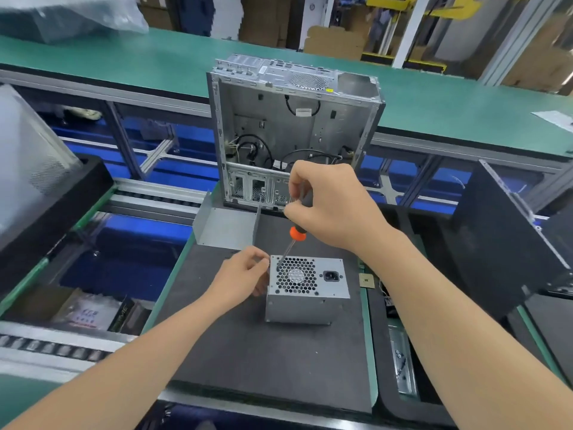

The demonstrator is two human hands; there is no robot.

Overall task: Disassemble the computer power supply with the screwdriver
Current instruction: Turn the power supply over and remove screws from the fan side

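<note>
Mat of dark foam bears power supply; screwdriver above; green bench behind.

Right hand grips screwdriver over the power supply; just beyond the grip the open computer case stands upright and blocks the far side, with a bent metal cover standing beyond-left. Below-left of the grip the left hand holds the supply's top left corner, beside the shaft tip, so that side is shut off. Nearer than the grip the mat lies bare between the forearms; right of the grip there's room up to a small chip and, well apart, a dark panel.
</note>
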